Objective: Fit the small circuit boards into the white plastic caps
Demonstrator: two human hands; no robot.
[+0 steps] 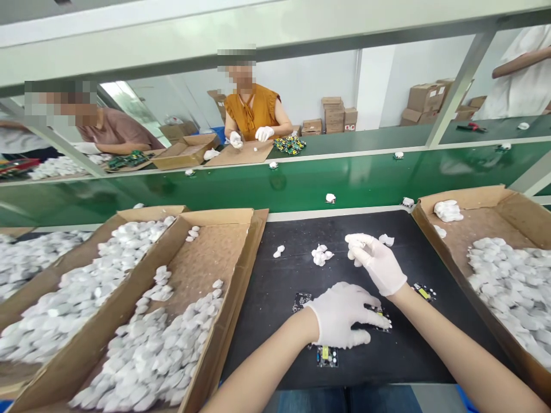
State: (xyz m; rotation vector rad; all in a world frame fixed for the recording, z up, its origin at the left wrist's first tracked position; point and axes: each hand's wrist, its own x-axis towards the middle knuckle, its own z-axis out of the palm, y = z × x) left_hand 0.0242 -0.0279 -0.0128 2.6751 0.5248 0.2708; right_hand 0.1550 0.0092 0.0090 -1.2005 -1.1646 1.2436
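Note:
My left hand (pixel 344 315), in a white glove, lies low over the black mat with its fingers spread. Its fingertips reach a small circuit board (pixel 382 328), partly covered by them. Another circuit board (pixel 327 357) with a yellow part shows just below the palm, and a dark board (pixel 301 300) sticks out by the wrist. Raised above the mat, my right hand (pixel 375 261) has its gloved fingers pinched together; white on white hides what is between them. A small pile of white pieces (pixel 321 255) rests left of it, and a circuit board (pixel 424 292) lies by its wrist.
Cardboard trays of white pieces stand left (pixel 244 252) and right (pixel 456 269). Beyond the black mat (pixel 267 332) runs a green conveyor belt (pixel 232 192) carrying several small white-topped items. A co-worker in an orange top (pixel 253 112) works across it. A metal frame bar (pixel 460 86) slants overhead.

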